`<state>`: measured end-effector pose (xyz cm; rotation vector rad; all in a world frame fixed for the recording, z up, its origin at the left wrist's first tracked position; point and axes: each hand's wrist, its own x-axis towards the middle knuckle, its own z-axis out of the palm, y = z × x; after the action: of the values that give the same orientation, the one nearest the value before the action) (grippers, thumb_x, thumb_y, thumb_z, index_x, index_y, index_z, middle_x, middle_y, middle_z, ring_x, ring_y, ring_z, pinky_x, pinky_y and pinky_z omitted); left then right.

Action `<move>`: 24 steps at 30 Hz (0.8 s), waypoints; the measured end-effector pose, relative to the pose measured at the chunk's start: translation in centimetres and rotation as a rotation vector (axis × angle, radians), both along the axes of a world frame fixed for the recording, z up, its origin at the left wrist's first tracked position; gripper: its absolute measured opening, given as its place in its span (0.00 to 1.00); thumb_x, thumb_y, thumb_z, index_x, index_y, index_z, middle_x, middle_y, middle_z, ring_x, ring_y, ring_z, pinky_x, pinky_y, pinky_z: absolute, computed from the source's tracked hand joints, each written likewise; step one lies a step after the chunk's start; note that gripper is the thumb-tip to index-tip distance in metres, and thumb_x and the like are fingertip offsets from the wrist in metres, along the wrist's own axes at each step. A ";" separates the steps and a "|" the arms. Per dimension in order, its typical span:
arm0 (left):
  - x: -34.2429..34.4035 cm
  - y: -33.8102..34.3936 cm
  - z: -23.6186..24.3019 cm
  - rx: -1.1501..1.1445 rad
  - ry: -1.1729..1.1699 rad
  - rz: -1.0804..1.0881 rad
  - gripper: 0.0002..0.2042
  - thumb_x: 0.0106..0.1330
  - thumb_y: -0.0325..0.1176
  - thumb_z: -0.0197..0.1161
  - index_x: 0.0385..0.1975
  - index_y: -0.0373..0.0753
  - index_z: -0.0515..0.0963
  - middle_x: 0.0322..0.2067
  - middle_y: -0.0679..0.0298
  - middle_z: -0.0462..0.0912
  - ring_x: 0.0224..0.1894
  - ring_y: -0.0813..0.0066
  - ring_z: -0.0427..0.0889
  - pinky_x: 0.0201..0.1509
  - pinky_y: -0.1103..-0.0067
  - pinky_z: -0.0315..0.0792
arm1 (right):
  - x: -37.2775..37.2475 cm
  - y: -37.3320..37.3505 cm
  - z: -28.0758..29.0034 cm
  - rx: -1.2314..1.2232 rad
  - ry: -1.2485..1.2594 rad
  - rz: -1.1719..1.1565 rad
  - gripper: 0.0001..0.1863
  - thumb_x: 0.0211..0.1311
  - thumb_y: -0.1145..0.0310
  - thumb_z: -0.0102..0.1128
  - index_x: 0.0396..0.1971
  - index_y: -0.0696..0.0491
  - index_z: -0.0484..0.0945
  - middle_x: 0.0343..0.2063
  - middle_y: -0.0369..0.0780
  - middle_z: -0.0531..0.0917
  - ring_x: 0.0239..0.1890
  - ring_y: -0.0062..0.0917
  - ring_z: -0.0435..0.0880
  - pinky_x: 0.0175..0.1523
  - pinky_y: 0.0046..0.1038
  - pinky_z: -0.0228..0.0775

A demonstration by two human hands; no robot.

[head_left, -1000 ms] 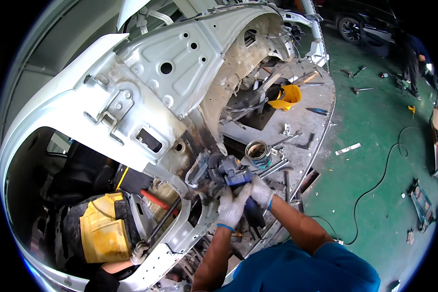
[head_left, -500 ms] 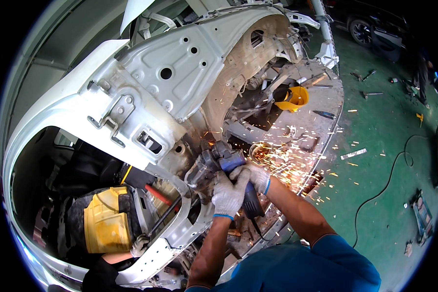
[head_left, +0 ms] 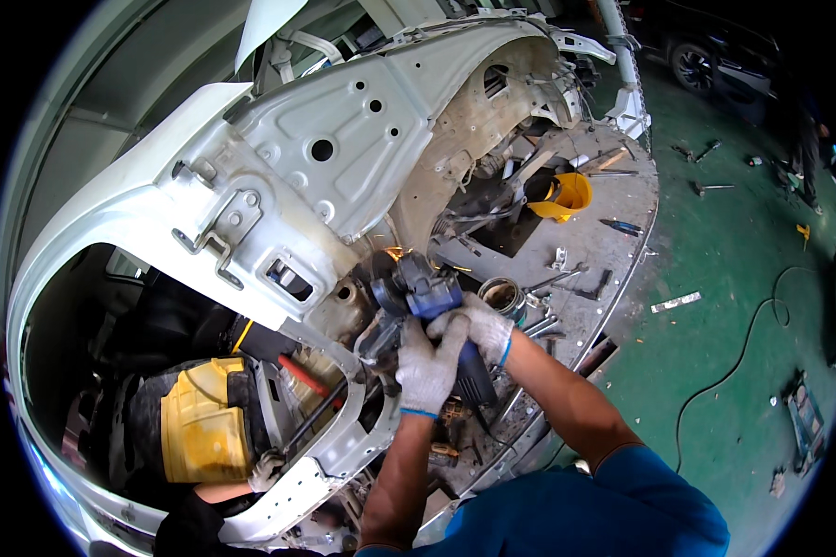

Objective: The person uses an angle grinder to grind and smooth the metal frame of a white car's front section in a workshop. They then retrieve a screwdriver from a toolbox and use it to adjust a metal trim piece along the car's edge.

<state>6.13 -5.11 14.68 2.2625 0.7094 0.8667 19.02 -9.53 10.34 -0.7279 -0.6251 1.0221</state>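
Observation:
Both my hands, in white knit gloves with blue cuffs, grip a blue and black angle grinder (head_left: pixel 437 299). My left hand (head_left: pixel 429 369) is closed at the near side of its body. My right hand (head_left: pixel 485 330) wraps the body from the right, where the black handle (head_left: pixel 475 379) runs down between my wrists. The grinder's head meets the lower edge of the bare white car body shell (head_left: pixel 288 200), and a few orange sparks (head_left: pixel 395 252) glow there. The fingers are partly hidden behind the tool.
A co-worker's gloved hand (head_left: pixel 267 471) holds a dark bar (head_left: pixel 316 413) at lower left. A yellow bucket (head_left: pixel 567 197), an open can (head_left: pixel 503 295) and pliers (head_left: pixel 622 226) stand or lie on the grey platform (head_left: pixel 613 200). A black cable (head_left: pixel 734 362) crosses the green floor.
The wide spray of sparks to the right has died away, leaving a few at the grinder's head. My hands and the grinder have shifted slightly left.

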 end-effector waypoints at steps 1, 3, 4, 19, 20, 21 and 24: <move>-0.1 0.1 0.1 -0.007 0.039 0.031 0.28 0.65 0.53 0.69 0.46 0.29 0.77 0.38 0.48 0.85 0.40 0.60 0.84 0.47 0.67 0.76 | -0.2 -0.2 0.9 -0.005 0.023 0.019 0.11 0.45 0.72 0.74 0.31 0.56 0.86 0.28 0.38 0.86 0.28 0.24 0.84 0.37 0.29 0.79; 0.6 -0.3 0.6 -0.009 0.103 0.066 0.29 0.65 0.54 0.69 0.45 0.28 0.76 0.37 0.47 0.84 0.39 0.59 0.84 0.47 0.66 0.76 | 0.9 0.5 -1.3 -0.030 0.061 0.053 0.11 0.46 0.71 0.73 0.32 0.56 0.86 0.28 0.39 0.86 0.28 0.24 0.84 0.38 0.29 0.79; 0.6 -0.1 -0.7 0.061 0.082 0.065 0.31 0.64 0.56 0.69 0.44 0.27 0.76 0.37 0.43 0.84 0.40 0.53 0.85 0.48 0.64 0.76 | 1.4 0.8 -2.5 -0.040 0.078 0.073 0.11 0.47 0.71 0.73 0.32 0.56 0.86 0.28 0.39 0.86 0.28 0.24 0.84 0.38 0.29 0.79; -1.2 -0.8 -5.9 -0.778 -0.167 -0.282 0.30 0.72 0.52 0.65 0.64 0.35 0.73 0.56 0.60 0.79 0.53 0.74 0.77 0.56 0.74 0.74 | -0.7 -2.8 -4.3 -0.262 -0.820 -0.368 0.26 0.54 0.61 0.69 0.53 0.57 0.81 0.45 0.50 0.88 0.49 0.38 0.88 0.55 0.37 0.77; -1.5 -0.2 -7.0 -0.840 -0.218 -0.322 0.28 0.72 0.45 0.67 0.64 0.33 0.72 0.57 0.60 0.79 0.55 0.73 0.78 0.58 0.73 0.73 | -1.2 -2.5 -5.3 -0.252 -0.825 -0.376 0.29 0.53 0.58 0.69 0.54 0.57 0.80 0.46 0.53 0.87 0.52 0.44 0.86 0.58 0.39 0.76; -1.6 -0.1 -6.9 -0.860 -0.241 -0.351 0.28 0.71 0.43 0.67 0.64 0.33 0.72 0.57 0.60 0.79 0.55 0.73 0.78 0.59 0.73 0.73 | -1.4 -2.2 -6.2 -0.246 -0.838 -0.409 0.29 0.53 0.58 0.69 0.54 0.56 0.79 0.47 0.53 0.86 0.52 0.45 0.86 0.58 0.39 0.76; -2.2 0.6 -6.7 -0.953 -0.309 -0.402 0.27 0.69 0.36 0.69 0.64 0.32 0.71 0.58 0.58 0.80 0.57 0.72 0.78 0.64 0.73 0.71 | -2.5 -1.8 -6.5 -0.267 -0.921 -0.513 0.29 0.52 0.57 0.68 0.53 0.56 0.78 0.45 0.54 0.86 0.51 0.50 0.84 0.58 0.41 0.75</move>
<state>3.95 -4.56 7.94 1.3063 0.3716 0.4951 16.52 -11.35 3.87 -1.5294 -1.0185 0.2450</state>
